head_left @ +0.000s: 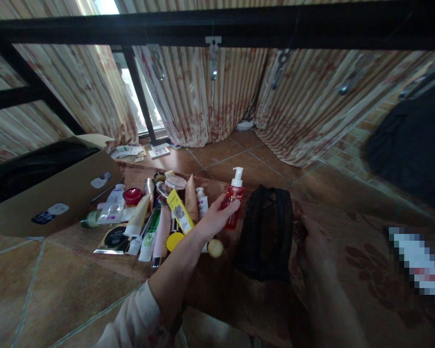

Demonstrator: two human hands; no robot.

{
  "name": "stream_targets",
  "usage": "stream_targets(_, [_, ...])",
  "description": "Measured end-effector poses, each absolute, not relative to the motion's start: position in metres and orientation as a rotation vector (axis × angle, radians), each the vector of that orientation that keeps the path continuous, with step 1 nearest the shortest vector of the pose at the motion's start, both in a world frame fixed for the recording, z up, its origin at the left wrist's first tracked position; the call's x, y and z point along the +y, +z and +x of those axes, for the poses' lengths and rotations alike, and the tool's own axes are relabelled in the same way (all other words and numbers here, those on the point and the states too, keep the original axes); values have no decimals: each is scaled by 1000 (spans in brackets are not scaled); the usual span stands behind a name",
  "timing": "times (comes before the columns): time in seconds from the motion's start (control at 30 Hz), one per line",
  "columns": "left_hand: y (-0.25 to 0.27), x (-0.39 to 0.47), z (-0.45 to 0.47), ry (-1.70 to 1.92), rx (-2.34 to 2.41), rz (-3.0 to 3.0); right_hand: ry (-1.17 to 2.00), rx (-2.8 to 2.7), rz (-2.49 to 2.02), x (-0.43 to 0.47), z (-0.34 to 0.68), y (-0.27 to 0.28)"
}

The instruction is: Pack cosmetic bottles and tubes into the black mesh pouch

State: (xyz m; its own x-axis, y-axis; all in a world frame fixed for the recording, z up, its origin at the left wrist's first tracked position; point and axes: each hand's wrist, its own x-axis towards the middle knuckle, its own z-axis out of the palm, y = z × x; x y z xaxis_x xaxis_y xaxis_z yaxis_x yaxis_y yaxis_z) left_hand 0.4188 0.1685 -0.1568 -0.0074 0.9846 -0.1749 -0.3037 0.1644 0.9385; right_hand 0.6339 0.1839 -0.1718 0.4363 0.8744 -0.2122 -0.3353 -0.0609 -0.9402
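My left hand (221, 212) is closed around a red bottle with a white pump top (236, 191), held upright just left of a black mesh bag (252, 232). The bag stands on the cloth-covered table, its see-through side facing me. At the bag's right edge is my right hand (317, 239), dark and blurred; its fingers do not show clearly enough to tell whether they grip the bag. Beneath my left forearm lies a container with a round pale cap (215, 248). Left of it is a yellow box (180, 211) among several tubes and jars.
An open cardboard box (68, 193) with dark contents is on the left. A flat gold-and-black packet (112, 239) lies near the table edge. Metal clips (213, 60) hang from a black bar (239, 29) overhead. Dark fabric (413, 140) hangs at right. Curtains (210, 96) are behind.
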Motion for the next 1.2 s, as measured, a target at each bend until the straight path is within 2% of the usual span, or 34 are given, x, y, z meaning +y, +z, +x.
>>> stream_targets(0.23, [-149, 167, 418, 1135, 1078, 588, 1077, -586, -1258, 183, 635, -173])
stream_targets(0.47, [-142, 165, 415, 1188, 861, 447, 1077, -594, -1268, 183, 635, -173])
stream_targets(1.2, [-141, 164, 415, 1224, 774, 404, 1069, -531, -1295, 182, 629, -166])
